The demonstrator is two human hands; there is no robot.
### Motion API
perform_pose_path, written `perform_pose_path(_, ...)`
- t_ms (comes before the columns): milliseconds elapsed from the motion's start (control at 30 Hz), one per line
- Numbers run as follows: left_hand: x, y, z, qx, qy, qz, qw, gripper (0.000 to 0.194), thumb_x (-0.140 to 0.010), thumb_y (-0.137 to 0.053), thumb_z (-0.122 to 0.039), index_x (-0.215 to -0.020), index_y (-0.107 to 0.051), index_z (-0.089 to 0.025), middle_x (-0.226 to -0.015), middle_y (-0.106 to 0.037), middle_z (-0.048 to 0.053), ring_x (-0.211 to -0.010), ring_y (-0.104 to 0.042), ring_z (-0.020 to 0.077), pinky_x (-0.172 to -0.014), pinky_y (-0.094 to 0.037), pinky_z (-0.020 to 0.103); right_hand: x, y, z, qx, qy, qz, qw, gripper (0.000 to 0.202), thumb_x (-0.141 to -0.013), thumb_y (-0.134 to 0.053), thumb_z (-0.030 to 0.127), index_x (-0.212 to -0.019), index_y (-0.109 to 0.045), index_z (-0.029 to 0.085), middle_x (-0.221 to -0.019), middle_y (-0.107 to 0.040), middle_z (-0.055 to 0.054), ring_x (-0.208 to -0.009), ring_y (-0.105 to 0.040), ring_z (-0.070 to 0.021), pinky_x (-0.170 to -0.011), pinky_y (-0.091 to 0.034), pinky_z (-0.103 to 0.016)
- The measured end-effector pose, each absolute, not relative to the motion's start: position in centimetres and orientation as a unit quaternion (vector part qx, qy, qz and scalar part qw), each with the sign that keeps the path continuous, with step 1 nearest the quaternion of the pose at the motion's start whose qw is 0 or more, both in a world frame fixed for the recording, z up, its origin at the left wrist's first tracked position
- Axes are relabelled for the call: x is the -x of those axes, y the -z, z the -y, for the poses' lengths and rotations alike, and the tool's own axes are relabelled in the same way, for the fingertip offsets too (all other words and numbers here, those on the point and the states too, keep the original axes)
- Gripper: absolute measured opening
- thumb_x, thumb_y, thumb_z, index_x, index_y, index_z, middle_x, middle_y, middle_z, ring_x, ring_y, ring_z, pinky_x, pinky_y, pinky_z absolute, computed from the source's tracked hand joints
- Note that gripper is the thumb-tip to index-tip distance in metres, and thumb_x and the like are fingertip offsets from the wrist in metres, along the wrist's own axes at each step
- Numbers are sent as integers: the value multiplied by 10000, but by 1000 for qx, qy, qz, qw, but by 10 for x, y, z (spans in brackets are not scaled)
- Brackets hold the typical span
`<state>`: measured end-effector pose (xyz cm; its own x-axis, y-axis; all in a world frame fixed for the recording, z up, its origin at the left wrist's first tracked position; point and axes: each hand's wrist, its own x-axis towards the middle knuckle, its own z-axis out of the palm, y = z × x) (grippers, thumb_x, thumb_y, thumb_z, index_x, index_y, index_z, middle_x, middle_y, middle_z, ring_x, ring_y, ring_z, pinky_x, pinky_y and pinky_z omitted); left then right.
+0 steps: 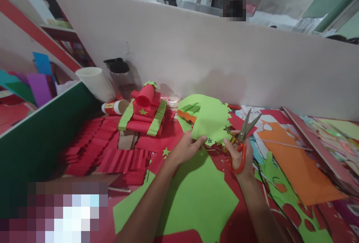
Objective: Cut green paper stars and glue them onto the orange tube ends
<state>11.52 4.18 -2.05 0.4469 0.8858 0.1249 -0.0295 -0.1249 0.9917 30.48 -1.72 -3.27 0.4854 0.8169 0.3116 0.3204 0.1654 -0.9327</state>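
Scissors (245, 126) stand open, handles clasped by the right hand (247, 165), beside scalloped lime-green paper (213, 121) pinched in the left hand (187, 148) above a larger sheet (196, 194). Cutting seems paused; another snip would need blades turned paperward.

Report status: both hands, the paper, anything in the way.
Left hand pinching light-green paper. Right hand holding red-handled scissors, blades open, beside its edge. Large green sheet under left forearm.
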Motion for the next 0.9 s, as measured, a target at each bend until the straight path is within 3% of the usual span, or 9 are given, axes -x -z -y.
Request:
perform_pose_path(167, -115, 17, -41, -632, -406, -314, 581, 212, -835, -681, -388, -873, -720, -183, -715, -694, 35, -705, -641, 191, -625, -510, 261, -309, 34, 17, 622, -184, 481, 589, 384, -779, -724, 391, -1086, -576, 214, -834, -596, -15, -701, -579, -187, -624, -493, -323)
perform_pose_path(367, -116, 15, -45, -585, -491, -336, 552, 255, -803, -722, -354, -991, -729, -182, -1003, -762, 87, -991, -683, 252, -891, -544, 361, -302, 27, 19, 611, -256, 481, 575, 409, -789, -728, 412, -1104, -557, 215, -791, -591, 6, -608, -532, -145, -568, -470, -283)
perform_pose_path(433, -116, 15, -47, -547, -523, -355, 549, 275, -798, -728, -334, -1011, -712, -161, -1023, -759, 103, -924, -697, 236, -838, -556, 340, -299, 24, 21, 595, -304, 496, 554, 402, -817, -706, 429, -1123, -552, 218, -759, -567, 22, -577, -495, -128, -545, -438, -262)
perform_pose_path(600, -115, 16, -52, -481, -561, -398, 544, 203, -844, -664, -340, -886, -671, -141, -743, -731, 56, -521, -581, 129, -555, -502, 256, -294, 21, 25, 548, -389, 543, 503, 393, -825, -682, 482, -1113, -550, 250, -736, -507, 34, -543, -412, -127, -486, -360, -253)
perform_pose_path(800, -116, 16, -53, -460, -597, -386, 532, 227, -863, -652, -380, -883, -637, -155, -791, -726, 62, -565, -612, 134, -601, -514, 262, -294, 14, 36, 530, -426, 644, 351, 414, -789, -727, 380, -1149, -552, 271, -821, -526, 14, -648, -468, -160, -577, -433, -271)
perform_pose_path(900, -116, 15, -52, -466, -607, -376, 523, 197, -869, -648, -363, -886, -626, -167, -794, -708, 52, -621, -640, 152, -653, -531, 274, -292, 14, 42, 543, -427, 649, 319, 406, -823, -701, 375, -1193, -558, 287, -820, -541, 10, -687, -487, -176, -635, -454, -281)
